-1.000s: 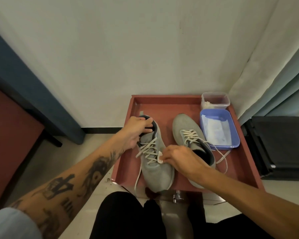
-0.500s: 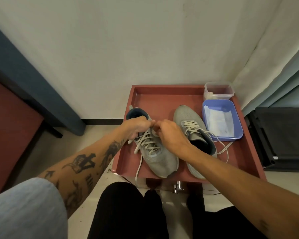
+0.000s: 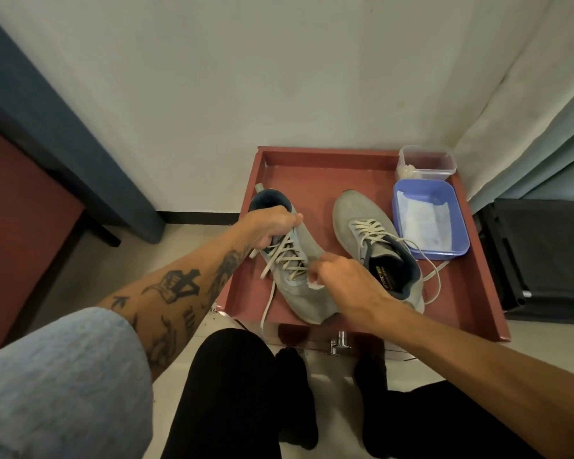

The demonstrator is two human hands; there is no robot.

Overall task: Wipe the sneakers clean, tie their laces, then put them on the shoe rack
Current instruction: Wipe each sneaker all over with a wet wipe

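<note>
Grey, both shoes, on the red tray [image 3: 312, 167] against the wall. On my feed the left hand [image 3: 272, 228] gripped the left sneaker [image 3: 312, 299] at its mouth, fingers curled over the tongue, toe pointing toward me. The right hand [image 3: 343, 276] pinched a small white wipe [image 3: 314, 285] at that shoe's side, beside the laces [image 3: 285, 260], which hung untied, one end trailing over the tray's near edge. The right sneaker [image 3: 362, 220] lay just beside, toe to the wall. A blue tub [image 3: 444, 255] and clear box [image 3: 426, 162] sat along the tray's right side.
</note>
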